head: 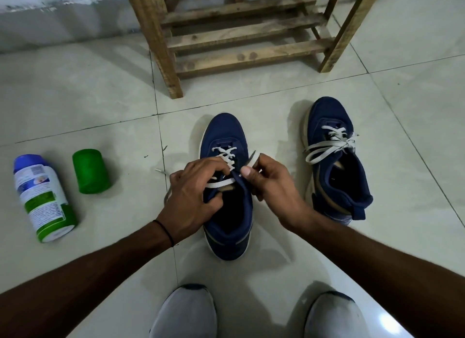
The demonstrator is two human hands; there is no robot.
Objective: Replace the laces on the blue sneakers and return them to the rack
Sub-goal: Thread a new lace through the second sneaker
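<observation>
Pale tiled floor (88, 98) is seen, with a grey wall behind the wooden rack (241, 33), whose top is cut off. The half-laced sneaker (226, 126) is set in front of the rack, the tied sneaker (334, 176) front-right of it, and a bottle (42, 199) and green cap (90, 171) front-left. The half-laced sneaker's flap is gripped by the curled left hand (193, 199). The lace (251, 159) is pinched by the right hand (274, 194).

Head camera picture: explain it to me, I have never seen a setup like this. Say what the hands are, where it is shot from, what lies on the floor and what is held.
There is no machine here. Each grip is a person's bare hand, filmed by a camera worn on their head and looking down. On the tiled floor, in front of a wooden rack, lie a white bottle on its side, a green cap and two blue sneakers. The left grip holds the middle sneaker at its eyelets, and the right grip pinches its white lace. The other sneaker is already laced and tied.
</observation>
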